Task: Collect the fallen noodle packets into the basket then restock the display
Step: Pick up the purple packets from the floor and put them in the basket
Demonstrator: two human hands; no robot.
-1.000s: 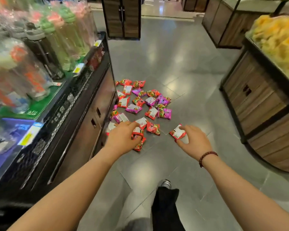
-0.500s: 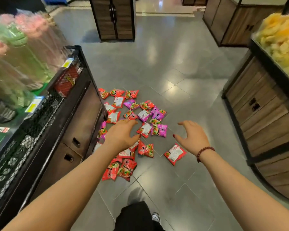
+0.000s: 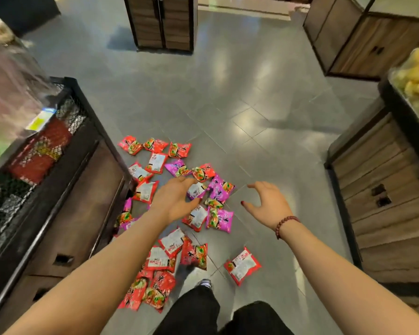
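Head view, shop aisle. Noodle packets (image 3: pixel 194 256): roughly two dozen on the grey tiled floor (image 3: pixel 228 93), mostly red, at least five purple, several lying white back up; overlaps prevent an exact count. They lie in a loose scatter along the foot of the mesh-sided display stand (image 3: pixel 78 165) at left. One lone packet (image 3: pixel 242 265), red with its white back up, lies apart from the rest on the right. Hands: two, both bare and holding nothing. Left hand (image 3: pixel 174 201) is stretched over the middle of the scatter, fingers relaxed and slightly spread, tips beside a white-backed packet (image 3: pixel 196 190); contact cannot be told. Right hand (image 3: pixel 269 204) hangs over bare tile just right of the purple packets (image 3: pixel 219 220), fingers spread and curved like a claw, with the lone packet nearer the person than this hand. Bead bracelet (image 3: pixel 286 224): one, on the right wrist. Wooden display stands (image 3: pixel 385 201): three, one at right and two farther off.
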